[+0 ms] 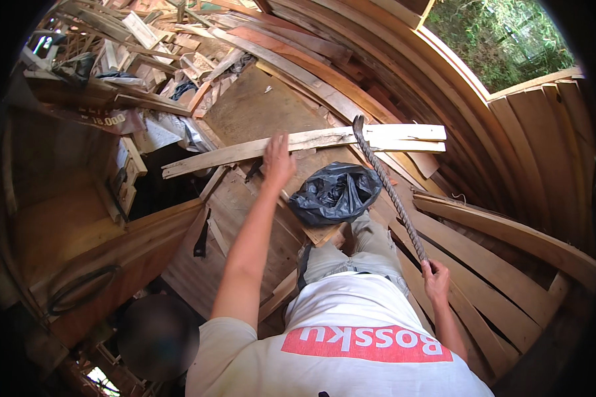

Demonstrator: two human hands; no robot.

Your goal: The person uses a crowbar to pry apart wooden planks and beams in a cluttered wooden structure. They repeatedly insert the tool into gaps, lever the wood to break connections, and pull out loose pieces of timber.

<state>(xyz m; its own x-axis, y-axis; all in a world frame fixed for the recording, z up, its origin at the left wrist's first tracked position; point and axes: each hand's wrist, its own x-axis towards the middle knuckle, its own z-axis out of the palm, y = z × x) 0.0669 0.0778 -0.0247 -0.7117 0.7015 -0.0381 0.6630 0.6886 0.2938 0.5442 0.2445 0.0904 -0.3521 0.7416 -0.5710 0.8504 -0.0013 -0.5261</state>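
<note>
A long pale wooden plank lies crosswise in front of me, its right end looking split or doubled. My left hand rests on its middle with the fingers over the far edge, gripping it. Low on the right, my right hand is closed round the lower end of a crowbar with a twisted shaft. The crowbar slants up and to the left, and its clawed tip meets the plank right of my left hand. Between the plank and my legs sits a black plastic bag, crumpled and open at the top.
Scrap wood is heaped at the far left. A wooden box-like frame stands on the left, with a black cable loop on it. Curved plank walls rise at the right, below a window opening. Loose boards lie beside my right arm.
</note>
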